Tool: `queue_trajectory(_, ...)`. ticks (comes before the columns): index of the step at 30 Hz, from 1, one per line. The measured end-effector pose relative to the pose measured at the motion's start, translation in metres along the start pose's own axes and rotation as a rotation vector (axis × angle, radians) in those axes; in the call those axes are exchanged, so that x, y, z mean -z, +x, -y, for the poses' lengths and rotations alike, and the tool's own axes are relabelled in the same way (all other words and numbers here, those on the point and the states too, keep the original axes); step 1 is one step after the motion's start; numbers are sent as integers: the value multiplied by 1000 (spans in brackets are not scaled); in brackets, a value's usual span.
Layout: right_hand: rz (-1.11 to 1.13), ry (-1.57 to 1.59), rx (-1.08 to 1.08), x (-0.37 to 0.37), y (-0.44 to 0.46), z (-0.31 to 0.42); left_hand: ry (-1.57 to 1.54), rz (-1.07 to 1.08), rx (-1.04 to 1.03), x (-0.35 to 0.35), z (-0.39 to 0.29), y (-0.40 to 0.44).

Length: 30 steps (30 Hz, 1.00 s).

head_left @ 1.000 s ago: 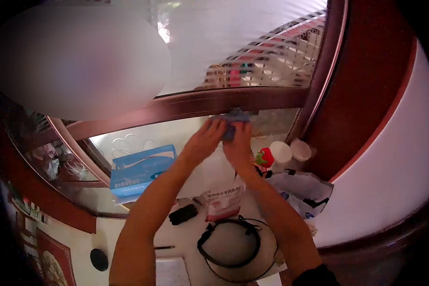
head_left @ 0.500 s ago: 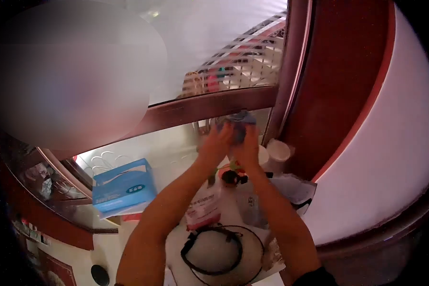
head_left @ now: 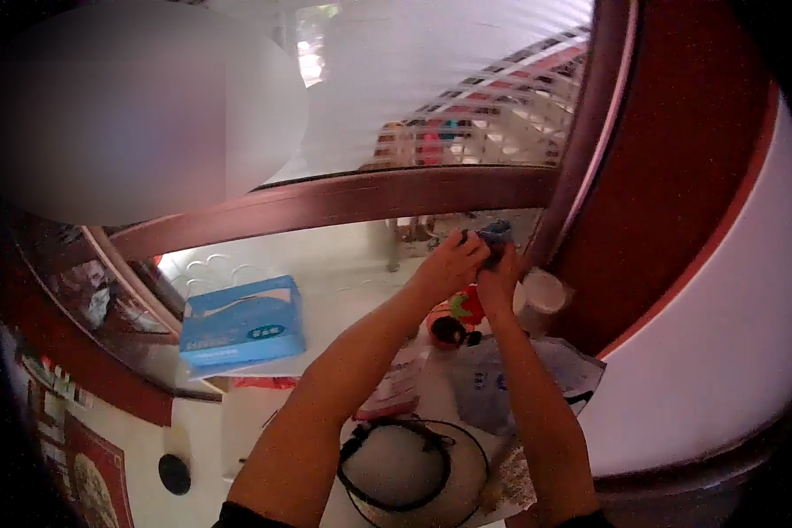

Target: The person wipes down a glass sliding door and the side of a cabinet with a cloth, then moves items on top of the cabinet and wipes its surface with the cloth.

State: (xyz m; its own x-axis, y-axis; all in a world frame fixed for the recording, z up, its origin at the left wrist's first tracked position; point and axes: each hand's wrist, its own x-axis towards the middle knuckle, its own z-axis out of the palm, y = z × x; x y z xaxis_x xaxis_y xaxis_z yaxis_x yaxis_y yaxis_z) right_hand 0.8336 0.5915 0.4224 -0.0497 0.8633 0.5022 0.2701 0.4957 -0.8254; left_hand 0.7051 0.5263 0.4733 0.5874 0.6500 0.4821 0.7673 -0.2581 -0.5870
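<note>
Both arms reach away from me toward the glass. Between my hands is a small dark blue-grey bundle [head_left: 496, 232], crumpled like cloth, though its exact kind is not clear. My left hand [head_left: 456, 262] has its fingers curled onto the bundle's left side. From below and the right, my right hand [head_left: 499, 280] grips it, with some fingers hidden. Just beneath the hands sits an orange container [head_left: 437, 327] with red and green shapes and a dark round item [head_left: 449, 331] by it. A white tub [head_left: 544, 292] stands to the right of my right hand.
A blue tissue-type box [head_left: 242, 324] lies at the left of the white surface. Nearer me are a coiled black cable [head_left: 396, 503], a pink-and-white packet [head_left: 392, 387] and a grey plastic bag [head_left: 480, 387]. A brown window frame [head_left: 352, 198] crosses behind my hands.
The view has shifted, so things appear farther right. My hands have drawn closer together, and the bundle looks more bunched up between them.
</note>
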Motion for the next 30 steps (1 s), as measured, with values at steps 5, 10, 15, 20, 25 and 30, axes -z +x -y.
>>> queue_trajectory(5, 87, 10, 94, -39, -33, 83, -62, 108, 122, 39, 41, -63)
queue_trajectory(10, 100, -32, 412, -78, -61, 138, -293, 35, 538, 101, 74, -141)
queue_trajectory(15, 185, 29, 483, -114, -77, 163, -181, 206, 899, 142, 87, -253)
queue_trajectory(20, 241, -9, 491, -140, -103, 193, -295, 236, 858, 142, 71, -283)
queue_trajectory(25, 333, -95, 504, -157, -114, 205, -329, 113, 811, 143, 64, -290)
queue_trajectory(30, 430, -83, 656, -194, -130, 237, -785, -255, 1149, 141, 89, -303)
